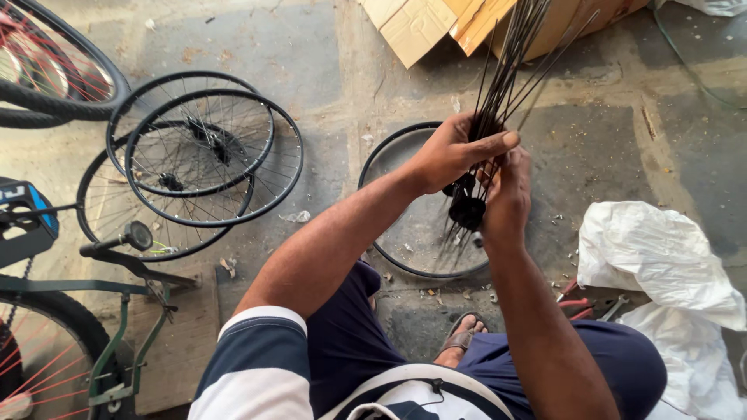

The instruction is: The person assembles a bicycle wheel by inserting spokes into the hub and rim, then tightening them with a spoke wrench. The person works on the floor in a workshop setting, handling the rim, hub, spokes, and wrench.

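The bundle of black spokes (507,58) is held roughly upright in front of the person, long axis running from the hub end near the hands up and slightly right toward the cardboard boxes (436,23); the far ends fan apart, the near ends gather at a black hub (467,208). The left hand (451,152) is closed around the bundle just above the hub, thumb pressed across the spokes. The right hand (510,194) sits just beside and below it, fingers curled against the hub and lower spoke ends; whether it pinches a single spoke cannot be told.

A bare black rim (389,159) lies flat on the stone floor directly beneath the hands. The boxes at the top edge are flattened or open; their contents are not visible. White sacking (654,257) lies at the right, with red-handled pliers (574,302) and a spanner (615,307) partly under it.

Three spoked wheels (202,155) lie stacked to the left, well apart from the rim, with open floor between. A green bicycle frame (117,342) bounds the lower left
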Demonstrator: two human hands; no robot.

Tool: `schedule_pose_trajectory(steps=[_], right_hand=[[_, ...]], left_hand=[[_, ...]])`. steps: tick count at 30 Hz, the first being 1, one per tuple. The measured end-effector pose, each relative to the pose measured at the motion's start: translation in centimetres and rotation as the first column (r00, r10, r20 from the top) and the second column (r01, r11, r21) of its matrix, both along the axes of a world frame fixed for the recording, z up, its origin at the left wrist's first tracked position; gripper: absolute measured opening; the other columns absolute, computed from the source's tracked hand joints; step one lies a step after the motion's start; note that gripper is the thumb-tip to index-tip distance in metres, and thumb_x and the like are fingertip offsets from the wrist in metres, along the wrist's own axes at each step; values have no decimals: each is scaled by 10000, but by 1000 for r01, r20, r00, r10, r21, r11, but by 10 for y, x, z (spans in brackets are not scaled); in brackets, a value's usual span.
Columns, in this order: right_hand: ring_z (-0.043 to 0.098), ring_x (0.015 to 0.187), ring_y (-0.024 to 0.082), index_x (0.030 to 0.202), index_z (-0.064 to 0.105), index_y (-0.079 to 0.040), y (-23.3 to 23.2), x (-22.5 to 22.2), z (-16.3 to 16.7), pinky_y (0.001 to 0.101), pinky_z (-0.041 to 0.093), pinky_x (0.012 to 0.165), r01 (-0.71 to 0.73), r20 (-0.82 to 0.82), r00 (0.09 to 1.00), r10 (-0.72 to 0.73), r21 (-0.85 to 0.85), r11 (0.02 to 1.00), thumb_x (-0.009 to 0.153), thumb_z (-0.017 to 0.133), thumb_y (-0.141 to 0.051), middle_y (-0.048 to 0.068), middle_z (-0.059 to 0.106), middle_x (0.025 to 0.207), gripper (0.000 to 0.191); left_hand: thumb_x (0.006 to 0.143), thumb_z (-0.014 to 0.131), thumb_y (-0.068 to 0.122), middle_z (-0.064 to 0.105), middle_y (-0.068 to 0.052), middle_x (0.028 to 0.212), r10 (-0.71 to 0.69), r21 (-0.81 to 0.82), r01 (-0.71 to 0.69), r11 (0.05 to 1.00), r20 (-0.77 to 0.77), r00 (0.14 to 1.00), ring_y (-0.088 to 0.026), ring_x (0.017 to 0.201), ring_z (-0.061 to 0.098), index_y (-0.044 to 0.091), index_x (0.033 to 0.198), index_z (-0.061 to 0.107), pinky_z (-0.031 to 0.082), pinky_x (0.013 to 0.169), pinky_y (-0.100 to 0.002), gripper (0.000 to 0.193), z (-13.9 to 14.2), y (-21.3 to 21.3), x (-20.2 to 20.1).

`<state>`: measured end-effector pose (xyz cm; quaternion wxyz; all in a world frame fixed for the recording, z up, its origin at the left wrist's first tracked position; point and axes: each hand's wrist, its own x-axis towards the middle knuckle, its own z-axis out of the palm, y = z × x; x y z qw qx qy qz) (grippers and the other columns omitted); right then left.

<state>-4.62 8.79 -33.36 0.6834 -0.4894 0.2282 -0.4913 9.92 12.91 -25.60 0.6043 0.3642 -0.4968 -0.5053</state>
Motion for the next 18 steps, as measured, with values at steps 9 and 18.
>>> schedule_pose_trajectory(steps=[9,18], right_hand=[[570,1285,154,1550,432,-66,13,-13,-11,325,458,1081,-539,114,840,530,68,840,967,417,-659,65,592,1414,832],[633,1121,160,1380,560,13,19,-5,-63,337,486,1006,-647,-150,742,654,98,756,943,747,-220,49,673,1186,529]], left_hand=[[916,790,409,608,12,773,261,16,-261,965,35,965,-78,720,613,92,891,619,551,663,-272,361,-5,-13,9],[888,814,386,598,29,730,453,36,-454,890,27,891,-64,657,558,68,847,620,457,581,-254,375,-3,-15,19]])
